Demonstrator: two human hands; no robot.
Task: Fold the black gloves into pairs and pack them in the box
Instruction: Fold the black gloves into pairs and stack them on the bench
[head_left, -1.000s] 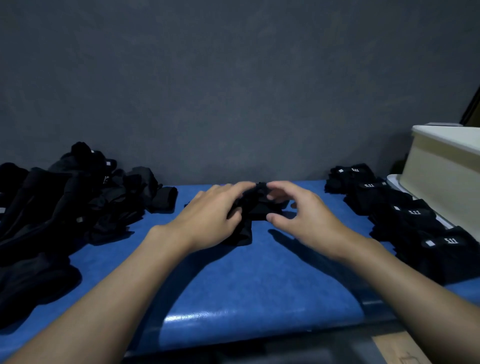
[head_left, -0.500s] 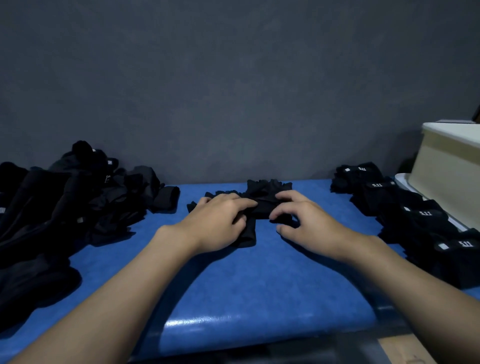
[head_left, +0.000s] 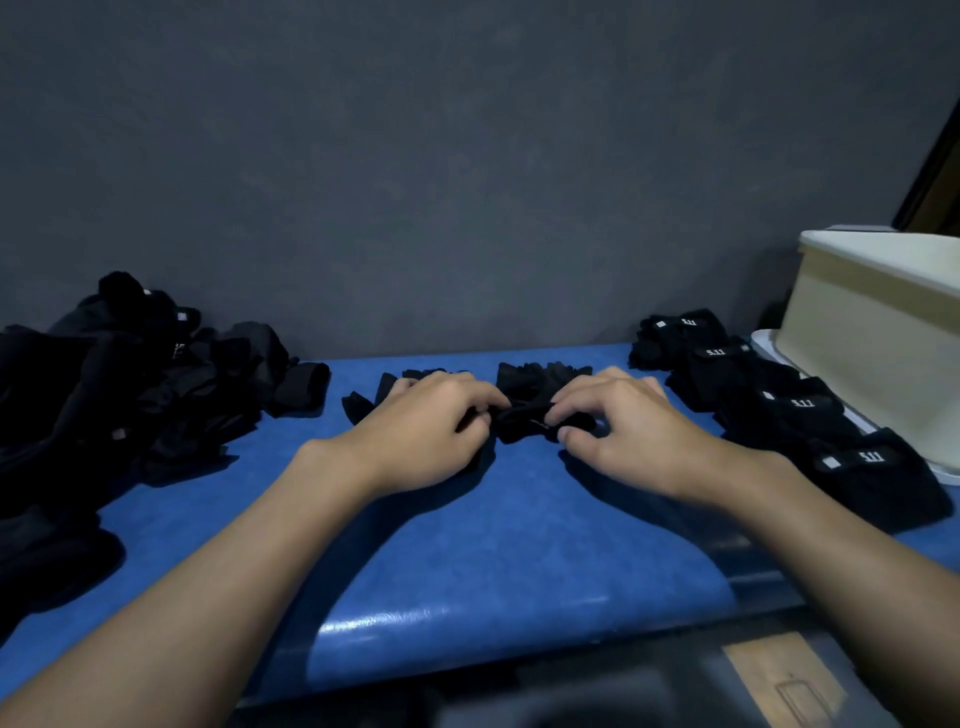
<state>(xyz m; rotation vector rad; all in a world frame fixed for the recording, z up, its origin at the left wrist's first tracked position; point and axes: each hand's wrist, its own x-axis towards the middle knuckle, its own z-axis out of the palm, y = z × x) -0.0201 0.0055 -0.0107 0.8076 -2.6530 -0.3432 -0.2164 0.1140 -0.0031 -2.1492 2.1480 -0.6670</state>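
Two black gloves (head_left: 535, 395) lie side by side on the blue table (head_left: 493, 561), in the middle and toward its far edge, with their short finger ends pointing away to the grey wall (head_left: 467, 182). The left hand (head_left: 415, 431) lies palm down over the left one of the two, so only that glove's finger ends show beyond the knuckles. Its fingers are curled, and forefinger and thumb pinch a bunched roll of black cloth that sits between the two hands. The right hand (head_left: 623, 431) meets the same roll from the right, fingers bent, with forefinger and thumb closed on the cloth. Both hands are clamped on the gloves, their fingertips near each other but apart, and both forearms reach in from the near edge.

A big pile of loose gloves (head_left: 130, 395) covers the left end of the table from the near side back to the wall, with a few small pale labels showing in the heap. One rolled piece (head_left: 301, 387) lies at the pile's right edge, just beside it.

On the right a row of folded pairs (head_left: 779, 410) runs from far to near, each with a white label on top. Just beyond that row, at the far right, stands the cream box (head_left: 872, 353) on a white tray (head_left: 763, 345). From this angle the inside of the box cannot be seen, so I cannot tell what it holds
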